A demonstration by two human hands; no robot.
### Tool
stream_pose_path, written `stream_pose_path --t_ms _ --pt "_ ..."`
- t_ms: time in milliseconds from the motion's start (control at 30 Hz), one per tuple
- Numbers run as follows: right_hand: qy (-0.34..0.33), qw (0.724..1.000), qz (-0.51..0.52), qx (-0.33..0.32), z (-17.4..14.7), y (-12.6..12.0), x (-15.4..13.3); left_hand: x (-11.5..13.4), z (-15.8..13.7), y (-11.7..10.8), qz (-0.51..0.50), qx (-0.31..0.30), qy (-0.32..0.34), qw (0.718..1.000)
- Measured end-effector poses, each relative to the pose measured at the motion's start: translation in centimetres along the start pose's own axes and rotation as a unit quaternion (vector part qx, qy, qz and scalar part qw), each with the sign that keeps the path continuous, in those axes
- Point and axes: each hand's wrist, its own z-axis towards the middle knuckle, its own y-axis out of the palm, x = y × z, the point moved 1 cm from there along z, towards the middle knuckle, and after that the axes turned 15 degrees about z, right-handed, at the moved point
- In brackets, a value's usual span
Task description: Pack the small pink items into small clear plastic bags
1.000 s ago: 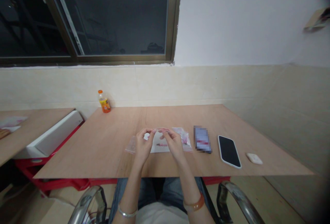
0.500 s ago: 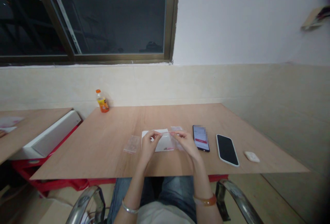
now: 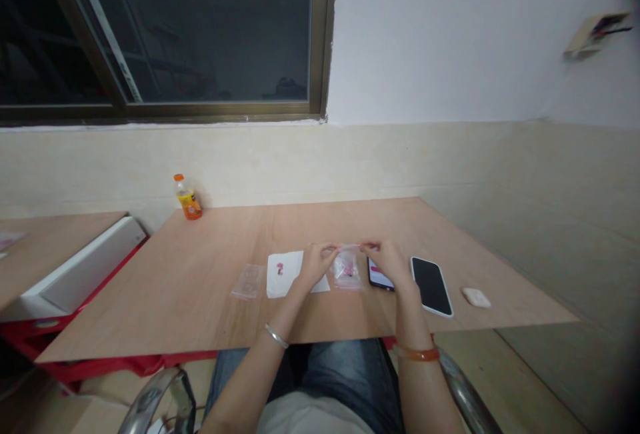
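Note:
Over the middle of the table, my left hand (image 3: 320, 262) and my right hand (image 3: 389, 262) face each other with fingertips pinched. Between them is a small clear plastic bag (image 3: 347, 271) with pinkish bits in it, its top edge at the fingertips of both hands. Left of the bag lies a white sheet of paper (image 3: 290, 282), partly covered by my left hand. Small dark pink pieces (image 3: 280, 269) rest on that sheet. A second clear plastic bag (image 3: 249, 282) lies flat further left. My right hand partly covers a phone with a lit screen (image 3: 379, 278).
Right of my hands lies a white-edged phone with a dark screen (image 3: 433, 287), then a small white case-like object (image 3: 476, 297). An orange-capped drink bottle (image 3: 189, 198) stands at the table's back left corner. A metal chair armrest (image 3: 470, 387) is below right.
Both hands have moved right, from above the white paper to the top of the clear bag. The thin pinkish strand seen between the fingers before is not distinct now. The view has shifted slightly.

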Motion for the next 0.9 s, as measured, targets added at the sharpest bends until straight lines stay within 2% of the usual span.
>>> stream_pose_path --t_ms 133,233,300,433,600,767,833,900 --pt "0.055 0.994 -0.092 -0.025 -2.6 1.1 3.3 -0.2 -3.1 1.8 0.101 -0.070 0.057 0.991" --pt "0.075 0.989 -0.111 -0.061 -4.4 2.3 5.2 -0.1 -5.1 3.2 0.247 -0.123 0.137 0.951" --pt "0.083 0.984 -0.128 -0.089 -5.0 2.8 5.8 -0.1 -5.8 3.7 0.318 -0.125 0.171 0.924" --pt "0.086 0.967 -0.195 -0.137 -5.2 3.3 5.7 -0.1 -6.3 4.0 0.347 -0.098 0.174 0.916" --pt "0.090 0.940 -0.299 -0.135 -5.2 3.9 4.9 0.2 -6.9 4.2 0.339 -0.113 0.142 0.923" --pt "0.104 0.929 -0.331 -0.131 -5.6 5.0 3.8 1.1 -7.0 4.4 0.278 -0.119 0.048 0.952" --pt "0.106 0.931 -0.328 -0.115 -5.4 5.2 3.4 0.9 -6.6 3.5 0.240 -0.116 -0.006 0.964" --pt "0.101 0.941 -0.312 -0.085 -5.0 5.3 2.9 0.0 -5.9 1.7 0.227 -0.095 -0.071 0.967"
